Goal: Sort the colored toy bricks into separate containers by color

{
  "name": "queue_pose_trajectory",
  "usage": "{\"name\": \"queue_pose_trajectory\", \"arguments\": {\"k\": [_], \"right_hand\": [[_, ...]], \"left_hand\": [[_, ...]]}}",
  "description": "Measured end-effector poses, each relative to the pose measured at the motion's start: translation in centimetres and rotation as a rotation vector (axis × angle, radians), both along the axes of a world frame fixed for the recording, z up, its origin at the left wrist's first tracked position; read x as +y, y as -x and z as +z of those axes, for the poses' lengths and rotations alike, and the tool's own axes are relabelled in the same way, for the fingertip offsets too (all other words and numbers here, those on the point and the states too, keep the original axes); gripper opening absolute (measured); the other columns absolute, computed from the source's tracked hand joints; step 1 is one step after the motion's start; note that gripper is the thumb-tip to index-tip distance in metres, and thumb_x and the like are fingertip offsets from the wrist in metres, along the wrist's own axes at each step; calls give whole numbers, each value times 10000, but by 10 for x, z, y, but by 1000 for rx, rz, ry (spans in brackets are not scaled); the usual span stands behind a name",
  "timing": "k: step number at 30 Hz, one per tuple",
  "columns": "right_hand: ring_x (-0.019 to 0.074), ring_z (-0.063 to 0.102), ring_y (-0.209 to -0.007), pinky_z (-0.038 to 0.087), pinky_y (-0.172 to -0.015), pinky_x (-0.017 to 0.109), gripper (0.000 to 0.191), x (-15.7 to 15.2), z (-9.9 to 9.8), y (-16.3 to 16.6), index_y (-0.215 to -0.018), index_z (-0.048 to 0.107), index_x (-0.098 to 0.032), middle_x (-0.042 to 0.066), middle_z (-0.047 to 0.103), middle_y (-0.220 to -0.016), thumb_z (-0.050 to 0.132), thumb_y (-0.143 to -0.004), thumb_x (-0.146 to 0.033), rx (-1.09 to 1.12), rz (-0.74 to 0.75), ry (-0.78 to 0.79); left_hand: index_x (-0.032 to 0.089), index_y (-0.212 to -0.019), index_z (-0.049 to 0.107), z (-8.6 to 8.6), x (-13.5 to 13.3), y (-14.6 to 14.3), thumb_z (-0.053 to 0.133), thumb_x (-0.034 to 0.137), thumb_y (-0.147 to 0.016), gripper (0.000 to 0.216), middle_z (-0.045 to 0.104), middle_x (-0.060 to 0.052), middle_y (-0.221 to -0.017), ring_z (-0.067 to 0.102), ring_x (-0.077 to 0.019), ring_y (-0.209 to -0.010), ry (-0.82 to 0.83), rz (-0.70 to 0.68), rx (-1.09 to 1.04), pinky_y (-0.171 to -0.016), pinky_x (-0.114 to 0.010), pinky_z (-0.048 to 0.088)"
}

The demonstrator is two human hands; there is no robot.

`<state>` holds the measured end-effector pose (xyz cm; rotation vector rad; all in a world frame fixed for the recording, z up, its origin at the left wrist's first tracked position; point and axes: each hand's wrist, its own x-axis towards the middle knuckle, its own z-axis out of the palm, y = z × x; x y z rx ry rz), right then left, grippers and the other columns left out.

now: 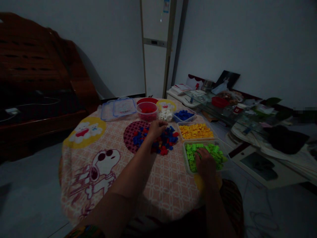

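My left hand point(156, 129) reaches over a mixed pile of blue and red toy bricks point(140, 138) on the table. Its fingers are drawn together, and whatever may be between them is too small and dark to make out. Just past it lie white bricks point(165, 114). At the right, my right hand point(205, 160) dips into a clear plastic box point(187, 167) of green bricks point(215, 152). Its fingers are curled against the bricks, and what they grip, if anything, is hidden.
Yellow bricks point(196, 131) and blue bricks point(183, 115) fill two boxes beyond the green one. A round clear tub point(147, 112) and blue-edged lids point(119, 108) stand at the back of the cloth-covered table point(170, 185). A cluttered glass side table point(210, 105) is to the right.
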<state>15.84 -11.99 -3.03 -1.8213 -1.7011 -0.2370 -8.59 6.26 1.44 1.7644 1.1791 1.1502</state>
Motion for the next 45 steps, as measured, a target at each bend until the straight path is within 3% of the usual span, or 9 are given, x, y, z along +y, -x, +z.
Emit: {"name": "queue_pose_trajectory", "arguments": {"k": [4, 8, 12, 17, 27, 38, 45], "right_hand": [[270, 627, -1041, 487, -925, 394, 265, -1, 0, 1, -1004, 698, -132, 165, 696, -1115, 458, -938, -224, 2, 0, 0], [270, 627, -1041, 483, -929, 399, 267, -1, -1, 0, -1002, 699, -136, 166, 693, -1119, 457, -937, -229, 6, 3, -6], [266, 623, -1047, 483, -933, 398, 269, 1, -3, -2, -1005, 701, -141, 160, 697, -1122, 459, -936, -234, 7, 1, -9], [261, 629, -1020, 489, -919, 391, 267, 2, -3, -2, -994, 704, -136, 157, 702, -1104, 460, -930, -223, 17, -7, -9], [254, 622, -1041, 482, -942, 389, 271, 1, -5, -2, -1002, 704, -141, 156, 700, -1098, 458, -940, -236, 8, 6, -19], [251, 620, -1023, 475, -924, 386, 256, 0, 1, 0, -993, 695, -149, 148, 702, -1085, 459, -926, -219, 15, 6, -9], [248, 622, -1042, 474, -943, 387, 252, 1, -1, -1, -998, 691, -148, 150, 699, -1108, 459, -931, -221, 5, -1, 3]], "left_hand": [[128, -782, 749, 3, 8, 38, 616, 241, -741, 179, 696, -28, -639, 607, -149, -597, -7, 86, 208, -551, -218, 426], [146, -739, 766, 4, 7, 51, 640, 222, -755, 148, 692, -42, -603, 618, -172, -606, 12, 80, 471, -593, -248, 427], [160, -863, 808, 6, 3, 43, 638, 200, -787, 191, 767, -87, -789, 683, -219, -753, 10, 98, 702, -726, -284, 476], [210, -1049, 796, 1, -1, 32, 589, 136, -799, 333, 773, -68, -1075, 694, -230, -1011, -37, 115, 773, -902, -274, 485], [201, -1065, 771, -5, -6, 18, 553, 119, -794, 358, 758, -95, -1093, 687, -230, -1029, -1, 153, 880, -910, -278, 497], [173, -830, 791, -5, -1, 25, 604, 57, -697, 257, 767, -116, -929, 699, -241, -878, 9, 67, 763, -809, -273, 495], [152, -778, 752, -4, 1, 23, 612, 118, -688, 171, 725, -26, -704, 645, -157, -669, 46, 17, 316, -688, -245, 503]]}}
